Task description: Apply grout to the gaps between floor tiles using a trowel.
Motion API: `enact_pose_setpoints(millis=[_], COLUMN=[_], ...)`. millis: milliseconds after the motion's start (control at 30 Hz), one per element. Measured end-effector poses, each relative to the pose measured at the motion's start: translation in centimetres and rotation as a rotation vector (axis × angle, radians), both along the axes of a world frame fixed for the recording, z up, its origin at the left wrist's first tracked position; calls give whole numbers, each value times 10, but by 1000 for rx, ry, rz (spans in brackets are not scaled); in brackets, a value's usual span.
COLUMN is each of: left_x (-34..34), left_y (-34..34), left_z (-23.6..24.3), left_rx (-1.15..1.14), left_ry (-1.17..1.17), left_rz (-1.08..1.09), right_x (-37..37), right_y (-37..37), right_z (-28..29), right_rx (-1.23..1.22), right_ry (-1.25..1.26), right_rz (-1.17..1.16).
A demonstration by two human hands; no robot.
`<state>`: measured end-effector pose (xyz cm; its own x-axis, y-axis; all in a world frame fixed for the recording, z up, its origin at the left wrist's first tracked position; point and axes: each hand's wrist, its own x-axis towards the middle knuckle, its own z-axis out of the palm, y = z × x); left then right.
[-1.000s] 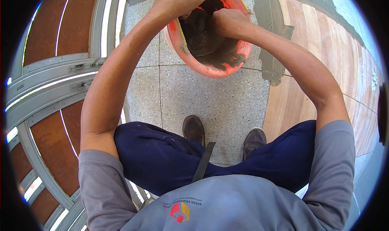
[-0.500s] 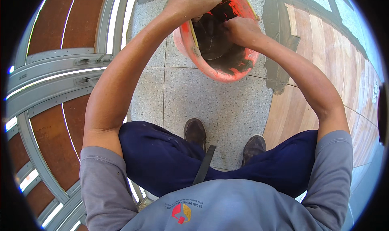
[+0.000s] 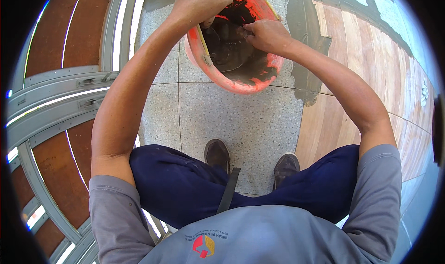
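A red-orange bucket (image 3: 234,85) stands on the floor at the top of the view, its inside smeared dark grey. Wet grey mortar (image 3: 232,55) lies in it. My left hand (image 3: 200,4) is closed at the bucket's upper left rim. Tan bits show above and below that fist, but what it grips is not clear. Over the mortar, inside the right part of the bucket, my right hand (image 3: 269,34) has its fingers curled together. Whatever its fingers hold is too hidden to name.
Speckled tiles (image 3: 241,120) lie between my shoes (image 3: 217,155) and the bucket. Wood-look tiles (image 3: 366,50) cover the right side, with grey mortar (image 3: 303,46) smeared along their edge. A grey metal frame with brown panels (image 3: 83,27) stands close on the left.
The bucket and both hands sit farther left in the picture, as does the whole scene. My right hand has turned slightly, so more of its fingers show.
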<state>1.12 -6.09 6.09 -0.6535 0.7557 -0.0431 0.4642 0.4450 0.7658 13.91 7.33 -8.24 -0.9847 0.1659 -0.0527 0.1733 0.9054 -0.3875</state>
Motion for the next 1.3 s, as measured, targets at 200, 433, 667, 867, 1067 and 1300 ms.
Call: enact_pose_setpoints(millis=[200, 433, 667, 867, 1067, 1300], left_x=[-1, -10, -7, -8, -10, -1], left_y=[2, 2, 6, 8, 10, 14], left_z=[1, -6, -4, -7, -7, -3], left_rx=[-46, -7, -34, -44, -124, -84], left_ry=[-4, 64, 83, 112, -7, 42], left_rz=[1, -12, -5, 55, -18, 9], right_x=[9, 24, 31, 38, 59, 65], right_y=[7, 17, 24, 31, 36, 31], right_z=[4, 10, 20, 22, 11, 3], right_rx=[-40, -59, -47, -104, -100, -141], right_ry=[57, -18, 25, 3, 15, 52], right_rz=[5, -22, -23, -16, -41, -64])
